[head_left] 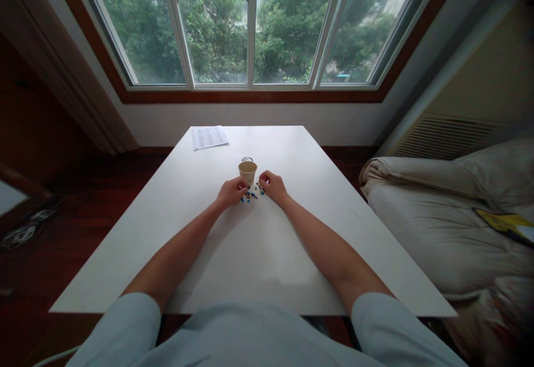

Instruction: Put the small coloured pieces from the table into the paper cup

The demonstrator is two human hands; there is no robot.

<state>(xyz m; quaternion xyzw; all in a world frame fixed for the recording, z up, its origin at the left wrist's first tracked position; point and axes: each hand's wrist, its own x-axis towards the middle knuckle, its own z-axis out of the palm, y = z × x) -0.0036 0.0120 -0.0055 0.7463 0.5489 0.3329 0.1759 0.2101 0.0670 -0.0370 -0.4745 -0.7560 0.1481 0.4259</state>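
Lying between the two hands, a scatter of tiny blue, yellow and dark pieces (pixel 251 193) is too small and far off to make out. Their shape cannot be told, and the hands cover part of the heap. Just behind it stands a small tan paper cup (pixel 247 171), upright and open-topped; a thin dark ring-like thing (pixel 247 159) beyond its rim is unclear.

The left hand (pixel 231 192) has its fingers curled in, tips at the heap's left edge and close by the cup's foot. The right hand (pixel 273 186) is curled likewise, tips at the heap's right edge. Whether either pinches a piece cannot be told.

All this sits on the middle of the white rectangular table (pixel 292 256), with a printed paper sheet (pixel 209 137) near its far left corner.
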